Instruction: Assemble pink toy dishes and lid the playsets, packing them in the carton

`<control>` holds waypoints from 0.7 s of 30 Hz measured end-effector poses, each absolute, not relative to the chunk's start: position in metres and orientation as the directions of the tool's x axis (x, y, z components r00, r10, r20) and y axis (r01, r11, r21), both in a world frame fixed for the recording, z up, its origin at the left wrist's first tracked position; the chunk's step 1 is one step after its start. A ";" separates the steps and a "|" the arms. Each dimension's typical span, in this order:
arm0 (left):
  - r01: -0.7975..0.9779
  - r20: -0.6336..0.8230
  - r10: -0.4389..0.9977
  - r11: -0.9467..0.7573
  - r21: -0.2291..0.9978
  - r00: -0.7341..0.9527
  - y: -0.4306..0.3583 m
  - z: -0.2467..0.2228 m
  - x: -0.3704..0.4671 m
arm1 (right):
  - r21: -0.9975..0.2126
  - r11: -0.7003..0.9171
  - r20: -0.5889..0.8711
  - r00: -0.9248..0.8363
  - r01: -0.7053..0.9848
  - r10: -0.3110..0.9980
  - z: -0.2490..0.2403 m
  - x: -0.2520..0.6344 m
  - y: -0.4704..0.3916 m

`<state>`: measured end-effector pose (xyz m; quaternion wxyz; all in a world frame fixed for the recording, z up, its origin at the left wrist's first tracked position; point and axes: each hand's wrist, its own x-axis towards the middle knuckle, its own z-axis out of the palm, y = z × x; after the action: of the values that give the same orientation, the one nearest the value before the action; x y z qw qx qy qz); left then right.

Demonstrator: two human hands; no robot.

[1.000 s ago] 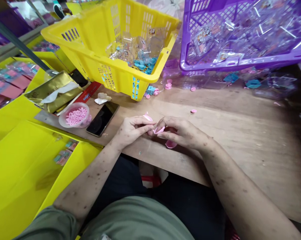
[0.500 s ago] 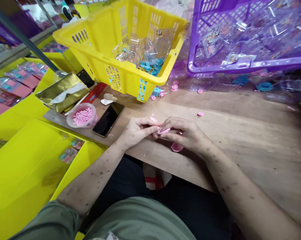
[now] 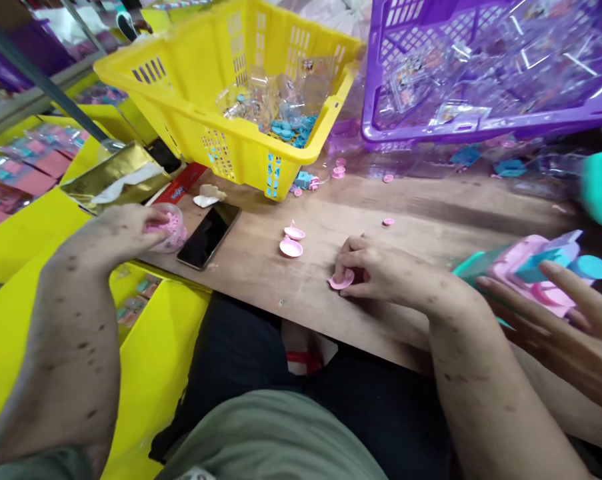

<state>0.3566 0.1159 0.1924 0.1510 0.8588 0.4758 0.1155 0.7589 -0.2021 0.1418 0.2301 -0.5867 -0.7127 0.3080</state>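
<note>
Left hand has its fingertips inside the tub of pink pieces; grip not determinable. Right hand pinches a pink cup-shaped part near the table's front edge, bare wood between the hands and the two pink parts.

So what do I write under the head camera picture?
Left hand at a tub of pink bits, right hand on a pink piece.

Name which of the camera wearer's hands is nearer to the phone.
Left: the left hand reaches into the tub beside the phone; the right hand is farther off, on a pink piece.
</note>
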 end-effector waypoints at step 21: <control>0.762 0.076 0.878 -0.451 0.465 0.473 0.098 0.201 0.352 | -0.723 0.287 0.298 -0.091 0.628 0.950 0.135 0.737 -0.180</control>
<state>0.3524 0.0981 0.2009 0.1872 0.8375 0.4895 0.1548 0.7368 -0.1801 0.1346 0.3784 -0.5579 -0.7074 0.2126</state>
